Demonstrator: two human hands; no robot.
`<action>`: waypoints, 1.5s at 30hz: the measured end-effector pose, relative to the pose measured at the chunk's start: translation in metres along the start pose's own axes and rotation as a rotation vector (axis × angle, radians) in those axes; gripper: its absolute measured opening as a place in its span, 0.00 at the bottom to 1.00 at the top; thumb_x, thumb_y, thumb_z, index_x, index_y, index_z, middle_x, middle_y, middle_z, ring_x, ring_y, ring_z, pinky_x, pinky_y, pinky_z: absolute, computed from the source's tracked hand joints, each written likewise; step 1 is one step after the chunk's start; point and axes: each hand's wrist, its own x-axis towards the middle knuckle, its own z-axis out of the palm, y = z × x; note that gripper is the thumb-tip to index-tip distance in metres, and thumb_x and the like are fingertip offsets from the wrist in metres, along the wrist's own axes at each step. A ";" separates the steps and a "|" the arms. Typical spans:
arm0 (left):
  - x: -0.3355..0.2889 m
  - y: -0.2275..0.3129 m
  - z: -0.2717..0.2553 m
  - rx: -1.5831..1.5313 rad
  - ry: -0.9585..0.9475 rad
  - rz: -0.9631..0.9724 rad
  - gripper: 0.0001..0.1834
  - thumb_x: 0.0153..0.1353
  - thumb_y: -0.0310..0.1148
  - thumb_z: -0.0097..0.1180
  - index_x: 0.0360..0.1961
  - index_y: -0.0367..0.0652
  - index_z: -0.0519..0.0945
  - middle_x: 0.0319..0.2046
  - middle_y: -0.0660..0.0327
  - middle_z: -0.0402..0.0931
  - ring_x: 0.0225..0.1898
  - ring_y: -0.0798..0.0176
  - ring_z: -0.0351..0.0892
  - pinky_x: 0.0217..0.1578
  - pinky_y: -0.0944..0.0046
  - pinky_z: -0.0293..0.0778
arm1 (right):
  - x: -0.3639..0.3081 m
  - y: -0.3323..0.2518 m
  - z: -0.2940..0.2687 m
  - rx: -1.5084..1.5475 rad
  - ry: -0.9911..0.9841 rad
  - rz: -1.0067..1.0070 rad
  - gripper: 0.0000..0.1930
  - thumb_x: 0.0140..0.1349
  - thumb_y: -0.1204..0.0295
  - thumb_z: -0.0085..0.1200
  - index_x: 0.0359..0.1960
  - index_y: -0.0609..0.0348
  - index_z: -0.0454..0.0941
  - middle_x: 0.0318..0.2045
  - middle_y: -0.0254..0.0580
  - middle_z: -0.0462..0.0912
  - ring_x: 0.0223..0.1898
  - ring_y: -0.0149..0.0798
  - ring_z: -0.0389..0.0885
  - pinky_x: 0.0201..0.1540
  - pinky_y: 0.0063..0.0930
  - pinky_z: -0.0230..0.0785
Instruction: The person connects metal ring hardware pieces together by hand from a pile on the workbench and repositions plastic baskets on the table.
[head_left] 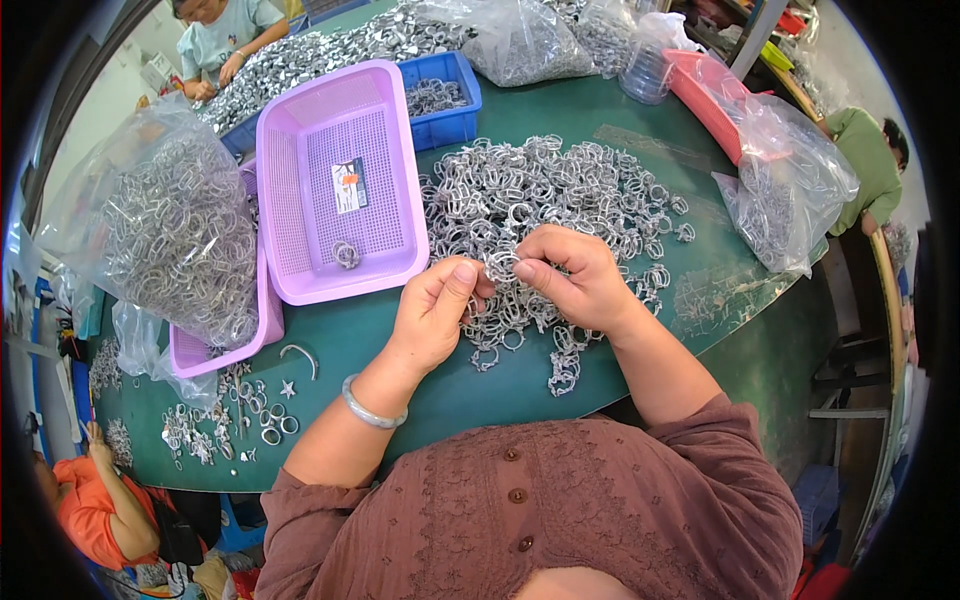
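Note:
Over a heap of silvery metal ring pieces [560,185] on the green table, my two hands meet at a small metal ring piece [501,266]. My right hand [578,280] pinches it between thumb and fingertips. My left hand [432,312] is closed at its other side, thumb pressed against curled fingers; the part inside these fingers is hidden. A pale bangle [372,408] circles my left wrist. Just left of the heap, a lilac perforated basket [292,200] lies with a label and one small clump of metal pieces [345,254] inside.
At left, a clear bag [165,230] bulging with ring pieces rests in another lilac basket [225,360]. Loose rings and small parts [270,420] lie at lower left. Behind stand a blue bin [448,125], a red basket [705,105] and more filled bags [785,190]. Other people sit around the table.

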 end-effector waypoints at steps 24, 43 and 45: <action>0.013 0.011 -0.003 -0.572 0.152 -0.092 0.09 0.63 0.36 0.43 0.35 0.42 0.72 0.37 0.55 0.76 0.30 0.65 0.77 0.27 0.70 0.73 | 0.009 0.008 -0.012 -0.303 0.137 -0.083 0.05 0.52 0.77 0.54 0.31 0.61 0.75 0.27 0.39 0.76 0.30 0.41 0.75 0.32 0.29 0.67; 0.009 0.004 -0.007 -0.370 0.007 -0.165 0.12 0.57 0.27 0.52 0.44 0.40 0.73 0.34 0.60 0.75 0.35 0.65 0.77 0.23 0.74 0.71 | 0.011 0.002 -0.022 -0.274 -0.106 -0.090 0.17 0.44 0.75 0.59 0.39 0.58 0.72 0.43 0.43 0.74 0.48 0.47 0.68 0.51 0.38 0.59; 0.007 0.009 -0.002 -0.306 0.025 -0.202 0.13 0.57 0.29 0.53 0.44 0.40 0.73 0.33 0.61 0.75 0.33 0.68 0.76 0.23 0.75 0.71 | 0.009 0.001 -0.018 -0.199 -0.106 -0.042 0.17 0.44 0.77 0.59 0.39 0.58 0.72 0.40 0.43 0.75 0.45 0.46 0.71 0.48 0.36 0.63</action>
